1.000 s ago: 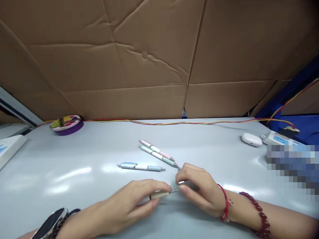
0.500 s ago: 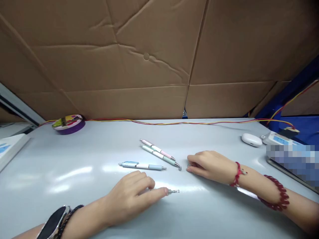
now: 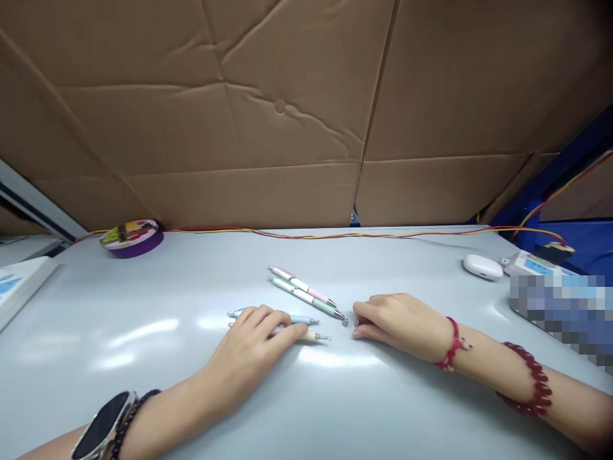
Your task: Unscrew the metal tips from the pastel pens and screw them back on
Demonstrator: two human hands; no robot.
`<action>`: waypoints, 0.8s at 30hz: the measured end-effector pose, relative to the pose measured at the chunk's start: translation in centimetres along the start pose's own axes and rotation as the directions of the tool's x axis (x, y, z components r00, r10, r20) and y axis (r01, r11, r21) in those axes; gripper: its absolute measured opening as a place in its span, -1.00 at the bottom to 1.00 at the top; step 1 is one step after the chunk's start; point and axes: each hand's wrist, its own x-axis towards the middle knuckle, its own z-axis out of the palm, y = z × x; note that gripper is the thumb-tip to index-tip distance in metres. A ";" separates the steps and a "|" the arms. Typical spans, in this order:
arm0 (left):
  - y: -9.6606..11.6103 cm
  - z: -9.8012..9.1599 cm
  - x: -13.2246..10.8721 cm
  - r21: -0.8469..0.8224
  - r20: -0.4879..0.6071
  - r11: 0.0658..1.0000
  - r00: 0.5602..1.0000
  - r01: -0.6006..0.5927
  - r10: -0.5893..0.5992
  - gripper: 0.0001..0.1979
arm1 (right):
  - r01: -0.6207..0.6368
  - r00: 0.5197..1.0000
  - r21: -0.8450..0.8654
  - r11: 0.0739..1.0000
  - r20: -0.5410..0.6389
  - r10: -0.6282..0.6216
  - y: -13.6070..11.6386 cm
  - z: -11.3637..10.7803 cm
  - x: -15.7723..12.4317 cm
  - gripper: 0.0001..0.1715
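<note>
Pens [image 3: 302, 292] block centre; table [image 3: 143, 358] open L & front (cardboard wall [image 3: 287, 128] behind)

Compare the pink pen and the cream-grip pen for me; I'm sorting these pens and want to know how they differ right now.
The pink pen lies free, slanted, away from both hands; the cream-grip pen lies nearly level under the left hand fingertips. The pink pen touches the green pen alongside it; the cream-grip pen lies just beside the blue pen. The pink pen shows whole; the other is mostly hidden. Both rest on the table, tips pointing right.
</note>
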 end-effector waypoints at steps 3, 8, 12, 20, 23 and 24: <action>0.0 0.1 0.1 -0.007 0.025 1.000 1.000 0.018 -0.018 -0.65 | -0.001 0.999 0.039 0.999 -0.051 0.003 0.1 -0.2 -0.2 -0.65; 0.0 0.2 0.3 0.026 -0.052 1.000 0.999 0.014 -0.012 -0.68 | 0.016 0.950 0.219 0.976 -0.307 0.053 -0.4 -0.7 0.3 -0.78; 0.1 0.2 0.2 0.059 -0.087 0.998 0.996 0.009 -0.004 -0.68 | -0.024 0.961 0.218 0.976 -0.263 0.082 -1.3 -1.2 1.6 -0.78; 0.2 0.2 0.0 0.080 -0.186 0.991 0.975 -0.106 0.119 -0.69 | -0.145 0.972 0.166 0.975 -0.158 0.172 -2.6 -2.2 4.4 -0.85; 0.7 -0.2 0.0 0.078 -0.194 0.955 0.935 -0.286 0.296 -0.75 | -0.154 0.966 0.151 0.976 -0.184 0.181 -2.9 -2.0 4.7 -0.79; 0.9 -0.4 -0.1 0.078 -0.180 0.929 0.912 -0.361 0.370 -0.78 | -0.156 0.964 0.146 0.977 -0.193 0.183 -2.9 -1.9 4.7 -0.77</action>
